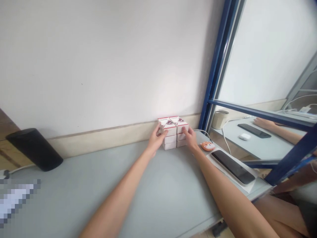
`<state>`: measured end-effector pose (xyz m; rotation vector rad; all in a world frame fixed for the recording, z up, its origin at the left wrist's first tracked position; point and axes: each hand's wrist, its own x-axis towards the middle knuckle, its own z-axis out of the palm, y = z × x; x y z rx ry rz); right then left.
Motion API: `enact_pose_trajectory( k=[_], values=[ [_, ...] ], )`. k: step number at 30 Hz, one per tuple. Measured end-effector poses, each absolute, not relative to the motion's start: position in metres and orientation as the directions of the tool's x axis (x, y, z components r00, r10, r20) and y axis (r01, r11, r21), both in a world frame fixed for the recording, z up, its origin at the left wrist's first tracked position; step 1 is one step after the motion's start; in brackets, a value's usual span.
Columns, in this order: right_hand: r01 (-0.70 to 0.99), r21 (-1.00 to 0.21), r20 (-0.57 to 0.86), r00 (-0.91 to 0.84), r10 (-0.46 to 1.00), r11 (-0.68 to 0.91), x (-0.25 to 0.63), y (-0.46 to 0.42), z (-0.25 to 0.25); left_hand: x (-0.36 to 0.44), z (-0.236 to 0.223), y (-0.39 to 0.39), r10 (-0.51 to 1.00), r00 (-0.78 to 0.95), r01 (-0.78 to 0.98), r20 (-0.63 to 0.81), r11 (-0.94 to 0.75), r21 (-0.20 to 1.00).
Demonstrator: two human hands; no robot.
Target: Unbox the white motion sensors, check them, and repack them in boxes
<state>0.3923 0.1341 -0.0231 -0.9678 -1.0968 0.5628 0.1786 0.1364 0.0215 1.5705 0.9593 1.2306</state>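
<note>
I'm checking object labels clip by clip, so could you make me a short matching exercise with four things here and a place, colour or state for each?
Things
1. boxes
2. black cylinder
3. small rounded object
4. flat device

Descriptions
A. orange and white
B. towards the left end of the table
C. dark on top, with white edges
D. stacked between the left hand and right hand

Pairs: 1-D, 2-B, 3-A, 4-C
</note>
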Motion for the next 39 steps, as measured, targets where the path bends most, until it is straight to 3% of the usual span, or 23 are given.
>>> enact_pose_trajectory(
  k=[8,16,19,23,25,27,29,31,34,37,39],
  values=[
    [0.179,-0.844,0.532,0.406,0.743,0.507,0.386,0.129,-0.023,0.176,0.019,0.143,0.906,0.244,0.026,0.346,-0.363,0.931],
    [0.283,-0.802,0.595,0.448,0.667,0.526,0.381,0.121,-0.017,0.154,0.038,0.140,0.927,0.171,-0.204,0.333,-0.298,0.933],
    [0.443,-0.717,0.696,0.495,0.521,0.538,0.379,0.112,-0.006,0.125,0.059,0.131,0.951,0.160,-0.289,0.265,-0.211,0.934],
    [0.628,-0.546,0.837,0.391,0.382,0.554,0.354,0.096,0.017,0.070,0.073,0.110,0.970,0.183,-0.349,0.162,-0.090,0.933],
    [0.590,-0.524,0.847,0.285,0.449,0.614,0.326,0.085,0.024,0.043,0.066,0.094,0.980,0.198,-0.434,0.024,0.065,0.899],
    [0.415,-0.630,0.757,0.139,0.638,0.656,0.291,0.072,0.023,0.018,0.052,0.079,0.975,0.200,-0.461,-0.094,0.178,0.869],
    [0.194,-0.808,0.576,0.063,0.815,0.556,0.255,0.060,0.014,-0.001,0.035,0.065,0.964,0.194,-0.460,-0.181,0.252,0.851],
    [0.089,-0.909,0.409,0.002,0.912,0.407,0.225,0.050,-0.001,-0.015,0.021,0.055,0.958,0.179,-0.455,-0.223,0.282,0.845],
    [-0.009,-0.957,0.290,-0.107,0.951,0.291,0.204,0.043,-0.023,-0.027,0.010,0.049,0.944,0.220,-0.380,-0.248,0.317,0.869],
    [-0.061,-0.962,0.274,-0.129,0.953,0.268,0.206,0.045,-0.032,-0.029,0.009,0.048,0.930,0.265,-0.228,-0.253,0.316,0.921],
    [-0.036,-0.963,0.270,-0.109,0.957,0.268,0.211,0.047,-0.031,-0.028,0.007,0.048,0.969,0.150,-0.099,-0.196,0.212,0.972]
  ],
)
